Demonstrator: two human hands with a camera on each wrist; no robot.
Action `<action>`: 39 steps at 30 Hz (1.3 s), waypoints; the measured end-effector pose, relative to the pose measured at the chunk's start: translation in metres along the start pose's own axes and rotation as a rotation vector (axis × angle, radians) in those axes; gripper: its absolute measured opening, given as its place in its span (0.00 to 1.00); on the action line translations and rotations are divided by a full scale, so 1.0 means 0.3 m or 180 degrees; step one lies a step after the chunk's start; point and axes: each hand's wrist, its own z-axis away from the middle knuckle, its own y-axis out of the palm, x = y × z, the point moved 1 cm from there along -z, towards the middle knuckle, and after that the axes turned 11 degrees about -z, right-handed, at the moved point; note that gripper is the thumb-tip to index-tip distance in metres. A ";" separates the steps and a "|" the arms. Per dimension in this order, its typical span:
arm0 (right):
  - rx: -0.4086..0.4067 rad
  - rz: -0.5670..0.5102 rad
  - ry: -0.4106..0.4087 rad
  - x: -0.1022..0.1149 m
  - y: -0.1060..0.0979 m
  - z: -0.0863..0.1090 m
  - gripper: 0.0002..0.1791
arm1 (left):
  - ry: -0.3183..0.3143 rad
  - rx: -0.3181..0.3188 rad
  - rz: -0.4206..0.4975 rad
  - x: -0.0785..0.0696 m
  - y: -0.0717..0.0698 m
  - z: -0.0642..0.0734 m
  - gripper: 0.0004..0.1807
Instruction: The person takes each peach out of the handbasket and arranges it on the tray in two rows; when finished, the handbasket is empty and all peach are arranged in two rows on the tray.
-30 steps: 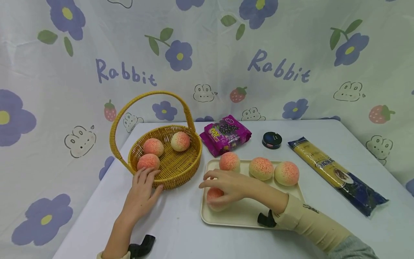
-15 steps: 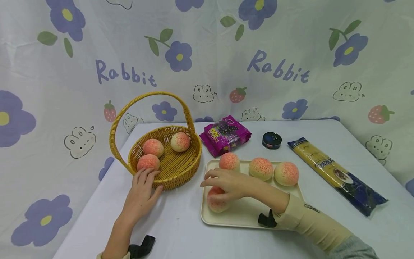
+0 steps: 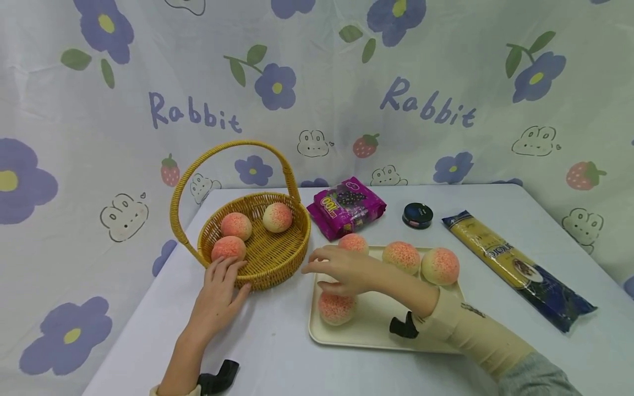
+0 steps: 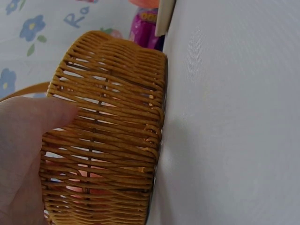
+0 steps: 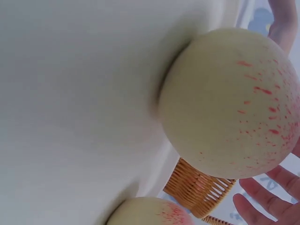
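My left hand (image 3: pixel 215 297) grips the near rim of a woven wicker basket (image 3: pixel 277 270), thumb outside and fingers over the edge. In the left wrist view the thumb presses the basket's woven wall (image 4: pixel 108 122). Several round, pink-speckled cream peaches are about: three in the basket, such as a peach (image 3: pixel 228 248) by my left fingertips, the others on a cream tray (image 3: pixel 386 336). My right hand (image 3: pixel 346 269) hovers above the tray's front-left peach (image 3: pixel 338 309), fingers loosely bent and holding nothing. In the right wrist view, fingers (image 5: pixel 267 197) show beyond a large, near peach (image 5: pixel 229 103).
A purple snack packet (image 3: pixel 346 206) lies behind the tray, beside the basket. A round black container (image 3: pixel 417 215) stands to its right. A long yellow-and-blue packet (image 3: pixel 515 267) lies along the table's right side. The tall basket handle (image 3: pixel 233 144) arches above the basket.
My right hand has risen slightly off the front-left peach toward the far side, leaving more of that peach visible. My left hand stays on the basket rim.
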 end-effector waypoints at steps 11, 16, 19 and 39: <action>-0.0106 0.0025 -0.0187 -0.018 -0.059 -0.082 0.19 | 0.0058 -0.0033 -0.0009 0.006 0.002 0.000 0.24; -0.0086 0.0113 -0.0095 -0.027 -0.077 -0.124 0.20 | 0.0031 -0.0006 -0.0001 0.006 0.002 0.003 0.24; -0.0082 0.0119 -0.0036 -0.034 -0.084 -0.154 0.20 | 0.0021 0.0010 -0.0006 0.006 0.001 0.003 0.24; 0.0174 0.0004 0.0916 -0.139 -0.123 -0.314 0.20 | 0.0029 0.0015 -0.0041 -0.002 0.004 0.005 0.24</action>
